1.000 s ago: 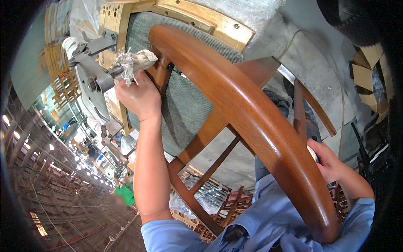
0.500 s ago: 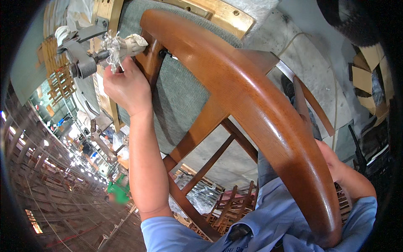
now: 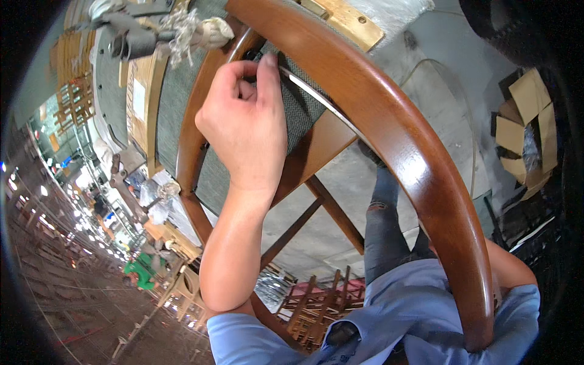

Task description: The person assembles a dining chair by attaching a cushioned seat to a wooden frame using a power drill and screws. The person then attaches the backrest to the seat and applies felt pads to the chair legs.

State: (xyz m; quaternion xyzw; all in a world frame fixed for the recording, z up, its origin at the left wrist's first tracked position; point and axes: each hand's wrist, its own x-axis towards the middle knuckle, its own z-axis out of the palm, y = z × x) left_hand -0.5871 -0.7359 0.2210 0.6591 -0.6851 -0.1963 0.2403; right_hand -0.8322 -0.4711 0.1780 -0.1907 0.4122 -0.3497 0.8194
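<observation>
The armrest (image 3: 420, 164) is on the chair (image 3: 316, 153), fastening unclear; left hand (image 3: 248, 131) curls, contents unclear; right hand's grip hidden.

The glossy brown wooden chair frame (image 3: 317, 152) stood askew, its broad, curved rail (image 3: 413, 146) sweeping from top centre to lower right.

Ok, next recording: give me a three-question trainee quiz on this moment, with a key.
1. True or false: the open cardboard box appears to the right of the curved wooden rail.
2. What colour is the woven panel beside the left hand? A) red B) grey C) yellow
3. Fill in: the person's ____ forearm passes behind the curved wooden rail.

Key: 1. True. 2. B. 3. Right.
</observation>
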